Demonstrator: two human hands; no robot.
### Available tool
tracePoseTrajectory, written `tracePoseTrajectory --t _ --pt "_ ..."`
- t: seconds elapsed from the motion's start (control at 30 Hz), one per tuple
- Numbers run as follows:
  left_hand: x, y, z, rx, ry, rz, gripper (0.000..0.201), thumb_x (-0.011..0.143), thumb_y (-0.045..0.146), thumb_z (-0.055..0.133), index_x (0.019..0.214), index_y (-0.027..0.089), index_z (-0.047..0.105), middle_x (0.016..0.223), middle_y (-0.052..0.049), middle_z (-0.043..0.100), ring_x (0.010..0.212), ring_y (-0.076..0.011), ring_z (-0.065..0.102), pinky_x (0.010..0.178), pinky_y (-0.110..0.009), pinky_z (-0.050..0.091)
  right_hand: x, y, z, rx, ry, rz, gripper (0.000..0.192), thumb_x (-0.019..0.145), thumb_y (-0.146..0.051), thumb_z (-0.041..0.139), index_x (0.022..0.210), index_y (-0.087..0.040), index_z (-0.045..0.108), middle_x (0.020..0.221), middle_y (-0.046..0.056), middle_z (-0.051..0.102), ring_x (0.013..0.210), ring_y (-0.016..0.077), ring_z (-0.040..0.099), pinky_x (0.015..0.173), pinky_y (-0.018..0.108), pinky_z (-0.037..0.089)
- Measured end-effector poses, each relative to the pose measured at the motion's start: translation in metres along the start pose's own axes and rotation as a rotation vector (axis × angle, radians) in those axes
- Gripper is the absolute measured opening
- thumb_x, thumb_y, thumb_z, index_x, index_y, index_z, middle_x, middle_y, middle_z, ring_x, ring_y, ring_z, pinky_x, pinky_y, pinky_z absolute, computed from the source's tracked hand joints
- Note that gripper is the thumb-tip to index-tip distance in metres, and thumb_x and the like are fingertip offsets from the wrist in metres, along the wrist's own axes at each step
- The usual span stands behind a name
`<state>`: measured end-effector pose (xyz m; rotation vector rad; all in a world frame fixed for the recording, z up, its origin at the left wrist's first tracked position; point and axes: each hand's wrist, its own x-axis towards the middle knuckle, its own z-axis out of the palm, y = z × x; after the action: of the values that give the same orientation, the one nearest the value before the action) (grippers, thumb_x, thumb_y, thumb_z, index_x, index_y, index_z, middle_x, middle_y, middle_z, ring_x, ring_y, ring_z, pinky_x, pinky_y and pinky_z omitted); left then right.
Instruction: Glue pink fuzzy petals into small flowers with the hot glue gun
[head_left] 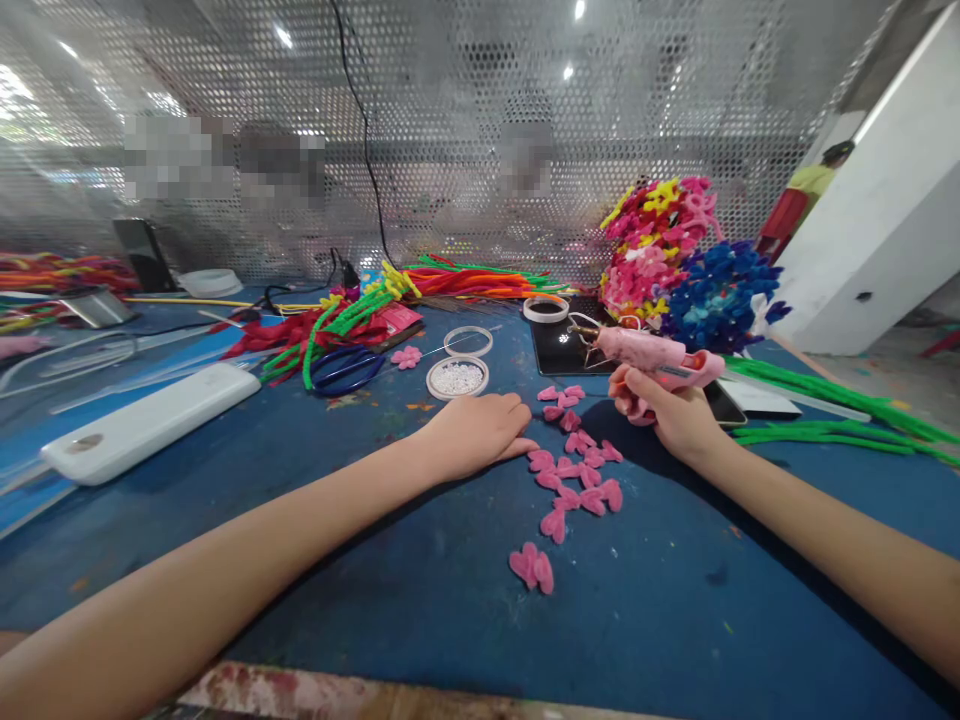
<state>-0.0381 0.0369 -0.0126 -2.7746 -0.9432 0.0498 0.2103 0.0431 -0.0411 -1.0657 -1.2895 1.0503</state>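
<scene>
My right hand (667, 410) is wrapped round the handle of a pink hot glue gun (652, 352), its metal nozzle pointing left over a black tablet-like panel (551, 345). My left hand (484, 430) lies palm down on the blue tabletop with thumb and fingers apart, nothing visible in it. Just right of it are scattered pink fuzzy petal pieces (568, 468), with a pink petal cluster (532, 567) nearer the front. Beyond my left hand stands a round dish of white beads (457, 378), its clear lid ring (469, 342) behind. A small pink flower (406, 357) lies to the left.
Blue-handled scissors (349, 370) lie among red and green fuzzy stems. A white elongated box (154, 422) is at left. Fuzzy flower bunches (660, 250) stand at back right, near green stems (832, 435). A perforated metal screen (450, 130) rises behind the table.
</scene>
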Motion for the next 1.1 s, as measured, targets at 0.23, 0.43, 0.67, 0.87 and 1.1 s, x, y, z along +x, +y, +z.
tracePoseTrajectory --t 0.23,0.43,0.67,0.87,1.1 --pt "0.002 -0.003 -0.01 -0.441 0.105 -0.163 0.034 0.095 0.037 0.034 0.07 0.017 0.047 0.066 -0.001 0.053 0.063 -0.0155 0.053 0.057 -0.026 0.039 0.001 0.003 0.0 0.008 -0.005 0.011 0.035 0.065 -0.052 0.071 0.068 -0.018 0.065 0.054 -0.001 0.056 0.046 0.0085 0.047 0.039 0.021 0.032" --pt "0.006 0.0 -0.018 -1.693 0.155 -0.543 0.027 0.093 0.036 0.039 0.072 0.02 0.031 0.058 0.006 0.046 0.039 -0.0038 0.027 0.037 -0.013 0.02 0.002 0.004 -0.001 0.009 0.017 0.017 0.033 0.066 -0.05 0.07 0.069 -0.018 0.065 0.055 -0.001 0.056 0.048 0.0088 0.048 0.041 0.021 0.033" --pt "0.006 0.007 -0.021 -1.808 0.035 -0.532 0.014 0.086 0.027 0.051 0.079 0.019 0.043 0.055 0.009 0.037 0.037 -0.0028 0.025 0.036 -0.013 0.014 0.003 0.006 -0.001 0.008 0.009 0.008 0.03 0.068 -0.048 0.069 0.068 -0.018 0.064 0.054 -0.001 0.056 0.046 0.0085 0.047 0.039 0.021 0.032" --pt "-0.005 0.035 -0.025 -0.682 -0.022 -0.09 0.022 0.09 0.029 0.046 0.103 0.025 0.063 0.089 -0.001 0.068 0.075 -0.0163 0.062 0.067 -0.026 0.044 0.004 0.007 -0.001 0.019 -0.005 -0.019 0.031 0.067 -0.048 0.07 0.067 -0.018 0.064 0.058 0.0 0.058 0.05 0.0098 0.049 0.043 0.022 0.036" --pt "0.001 0.039 -0.035 -0.244 -0.064 -0.162 0.032 0.095 0.031 0.031 0.109 0.025 0.06 0.083 -0.003 0.07 0.071 -0.0209 0.066 0.063 -0.029 0.046 0.004 0.007 -0.001 0.016 -0.01 -0.014 0.029 0.068 -0.047 0.071 0.069 -0.018 0.065 0.058 0.0 0.058 0.05 0.0095 0.049 0.042 0.021 0.036"
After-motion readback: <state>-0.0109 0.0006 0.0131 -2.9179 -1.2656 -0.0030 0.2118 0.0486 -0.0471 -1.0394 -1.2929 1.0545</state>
